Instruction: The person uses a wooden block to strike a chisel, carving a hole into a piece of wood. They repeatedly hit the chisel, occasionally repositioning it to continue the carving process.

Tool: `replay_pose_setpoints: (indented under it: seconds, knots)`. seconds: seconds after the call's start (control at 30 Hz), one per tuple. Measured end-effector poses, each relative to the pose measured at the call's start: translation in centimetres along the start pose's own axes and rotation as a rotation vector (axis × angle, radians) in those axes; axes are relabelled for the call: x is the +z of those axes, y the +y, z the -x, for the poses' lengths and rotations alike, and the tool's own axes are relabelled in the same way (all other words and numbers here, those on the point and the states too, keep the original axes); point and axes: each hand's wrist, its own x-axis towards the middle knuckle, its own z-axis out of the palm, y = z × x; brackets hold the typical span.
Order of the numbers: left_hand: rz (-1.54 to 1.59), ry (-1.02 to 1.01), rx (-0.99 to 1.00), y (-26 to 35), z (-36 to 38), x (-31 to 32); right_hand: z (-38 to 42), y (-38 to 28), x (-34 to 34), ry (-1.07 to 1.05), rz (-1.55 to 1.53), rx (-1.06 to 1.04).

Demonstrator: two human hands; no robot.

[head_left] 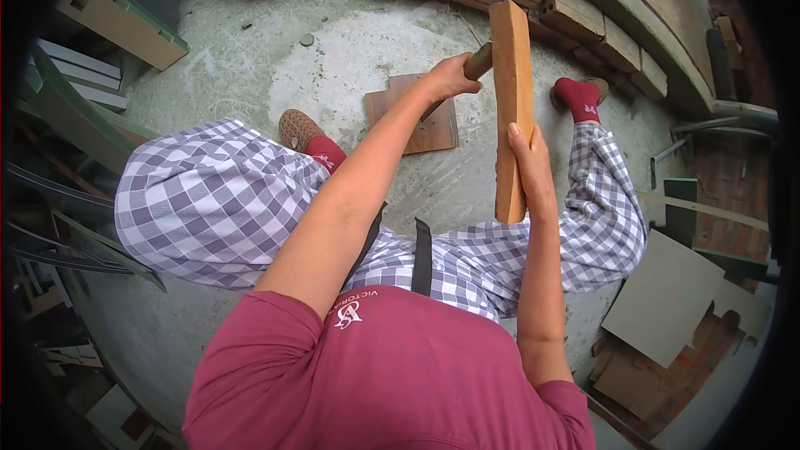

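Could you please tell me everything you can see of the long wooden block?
The wooden block is long and thick, yellowish-brown, apparently solid wood, with long flat faces and a slightly uneven left edge. It is held above the floor, pointing away from the person. The right hand grips its nearer part, thumb on the face. Whether the dark rod in the left hand touches it is unclear.

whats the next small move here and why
Probably bring the wooden block over the board on the floor: the right hand holds it off to one side, and the left hand grips a dark rod.
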Motion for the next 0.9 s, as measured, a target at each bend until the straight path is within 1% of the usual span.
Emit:
replay_pose_setpoints:
  seconds: [0.03,0.1,0.13,0.17,0.23,0.27,0.3,0.37,0.4,0.47,0.5,0.57,0.63,0.7,0.73,0.83,0.9]
  knots:
    - [-0.004,-0.002,-0.002,0.2,-0.1,-0.2,0.0,1.3,-0.1,0.019,-0.035,-0.011]
    - [-0.187,-0.085,0.031,0.8,-0.8,-0.1,0.0,3.2,-0.3,0.047,-0.068,-0.022]
    - [-0.175,-0.033,0.008,1.0,-0.7,0.1,0.0,3.9,-0.4,0.062,-0.099,-0.041]
    - [-0.176,-0.032,0.009,0.9,-0.6,0.2,0.0,4.5,-0.4,0.074,-0.131,-0.062]
    - [-0.001,0.181,0.030,-0.2,-0.8,0.6,0.1,5.1,-0.4,0.089,-0.134,-0.054]
    - [-0.017,0.192,0.073,-0.9,-1.0,0.7,0.2,5.4,-0.5,0.106,-0.135,-0.040]
    - [-0.017,0.189,0.072,-0.7,-0.9,0.6,0.2,5.6,-0.6,0.108,-0.136,-0.038]
    - [-0.025,0.107,0.123,-0.4,-0.9,0.2,0.1,5.9,-0.7,0.109,-0.154,-0.024]
    - [-0.028,0.104,0.123,-0.3,-0.8,0.0,0.1,6.0,-0.6,0.110,-0.158,-0.024]
    - [0.026,0.108,0.201,-0.1,-0.8,-0.5,0.1,6.2,-0.6,0.118,-0.160,-0.033]
    - [0.023,0.105,0.203,-0.1,-0.8,-0.8,0.1,6.2,-0.6,0.120,-0.163,-0.033]
    - [0.054,0.198,0.204,-0.3,-1.0,-1.6,0.1,6.3,-0.5,0.115,-0.173,-0.029]
    - [0.020,0.195,0.218,0.3,-1.3,-2.7,0.1,6.4,-0.5,0.116,-0.171,-0.033]
    - [0.178,0.242,0.189,0.6,-1.5,-3.3,0.1,6.4,-0.4,0.113,-0.169,-0.036]
    - [0.164,0.287,0.205,0.5,-1.9,-3.5,0.2,6.3,-0.4,0.112,-0.170,-0.032]
    - [0.239,0.248,0.169,0.3,-2.1,-3.4,0.0,6.4,-0.3,0.108,-0.169,-0.028]
    - [0.178,0.258,0.155,0.2,-1.8,-2.7,-0.1,6.5,-0.2,0.109,-0.167,-0.027]
